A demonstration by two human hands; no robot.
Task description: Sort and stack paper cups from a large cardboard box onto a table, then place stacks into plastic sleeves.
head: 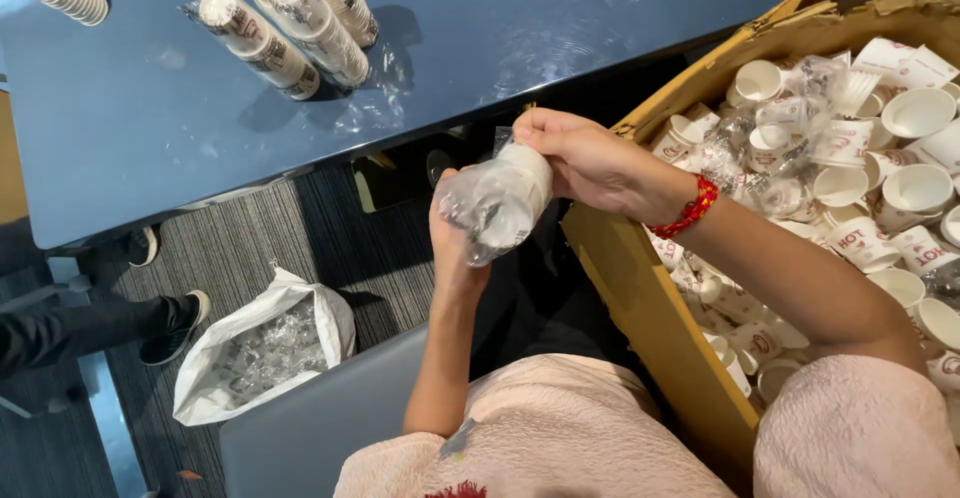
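Both hands grip one plastic-wrapped stack of cups [500,198]: left hand [455,248] beneath, right hand [585,158] seemingly pinching the wrap. The carton [650,318] sits at three o'clock. A slick wrap could let cups spill.

The left hand [455,243] is raised, forearm running down to 6 o'clock, fingers curled closed in a grip. The right hand [590,163] sits at its 2 o'clock, fingers pinched shut, forearm stretching away toward 4 o'clock.
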